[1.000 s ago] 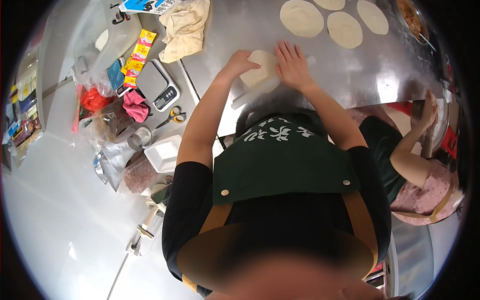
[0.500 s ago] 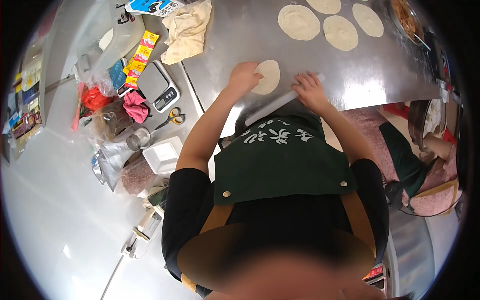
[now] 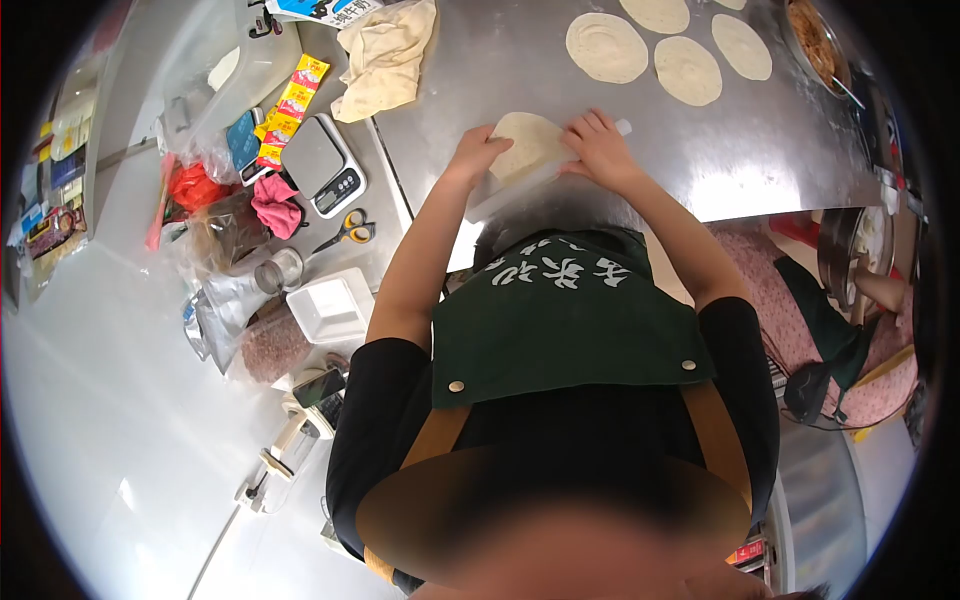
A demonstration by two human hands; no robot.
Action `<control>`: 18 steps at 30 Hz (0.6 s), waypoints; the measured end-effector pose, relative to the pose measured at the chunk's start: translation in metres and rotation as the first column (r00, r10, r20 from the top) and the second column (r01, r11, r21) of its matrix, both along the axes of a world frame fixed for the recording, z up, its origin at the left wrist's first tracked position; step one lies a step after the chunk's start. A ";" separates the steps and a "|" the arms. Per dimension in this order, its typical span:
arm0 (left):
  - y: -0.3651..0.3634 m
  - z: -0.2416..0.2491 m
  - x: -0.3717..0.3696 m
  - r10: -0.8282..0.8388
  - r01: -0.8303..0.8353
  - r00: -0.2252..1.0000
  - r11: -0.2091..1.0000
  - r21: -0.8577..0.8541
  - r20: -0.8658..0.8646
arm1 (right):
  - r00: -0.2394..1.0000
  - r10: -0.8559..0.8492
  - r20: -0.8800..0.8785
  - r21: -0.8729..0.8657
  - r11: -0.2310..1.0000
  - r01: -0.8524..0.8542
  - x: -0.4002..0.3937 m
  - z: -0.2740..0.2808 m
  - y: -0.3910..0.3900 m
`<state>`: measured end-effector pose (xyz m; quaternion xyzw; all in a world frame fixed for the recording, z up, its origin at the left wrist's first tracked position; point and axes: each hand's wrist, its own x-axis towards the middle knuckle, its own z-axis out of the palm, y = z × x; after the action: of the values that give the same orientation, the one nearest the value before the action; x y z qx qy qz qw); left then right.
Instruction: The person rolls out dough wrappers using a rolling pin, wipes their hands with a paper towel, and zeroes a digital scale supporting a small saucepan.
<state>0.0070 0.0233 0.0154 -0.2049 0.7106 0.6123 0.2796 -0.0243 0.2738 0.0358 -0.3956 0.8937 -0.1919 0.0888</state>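
A thin round sheet of dough (image 3: pixel 527 143) lies on the steel worktop in front of me. My left hand (image 3: pixel 478 156) pinches its left edge between thumb and fingers. Across the near part of the dough runs a white rolling pin (image 3: pixel 545 178), slanting from lower left to upper right. My right hand (image 3: pixel 598 150) rests over the pin's right part, fingers bent across it, with the pin's end (image 3: pixel 624 128) showing past the fingers. Several rolled dough rounds (image 3: pixel 607 47) lie flat farther off at the upper right.
A bowl of brown filling (image 3: pixel 815 45) stands at the far right. To the left are a cloth (image 3: pixel 385 60), a digital scale (image 3: pixel 325 165), scissors (image 3: pixel 350 230), a white foam tray (image 3: pixel 330 305) and a plastic tub (image 3: pixel 215 75). Another person's arm (image 3: pixel 880 290) reaches to a pot at right.
The rolling pin has moved away from my body onto the dough, with my right hand going up and left. My left hand still pinches the dough's edge and has shifted slightly.
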 end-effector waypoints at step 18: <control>-0.002 -0.010 -0.046 -0.271 0.273 0.962 0.955 -0.119 0.031 | 0.941 -0.258 -0.220 -0.035 0.966 0.257 -0.020 -0.028 -0.052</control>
<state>-0.0391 0.0210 0.0054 -0.1263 0.7661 0.5219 0.3534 -0.0445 0.2218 0.0074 -0.2947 0.9415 -0.1588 -0.0389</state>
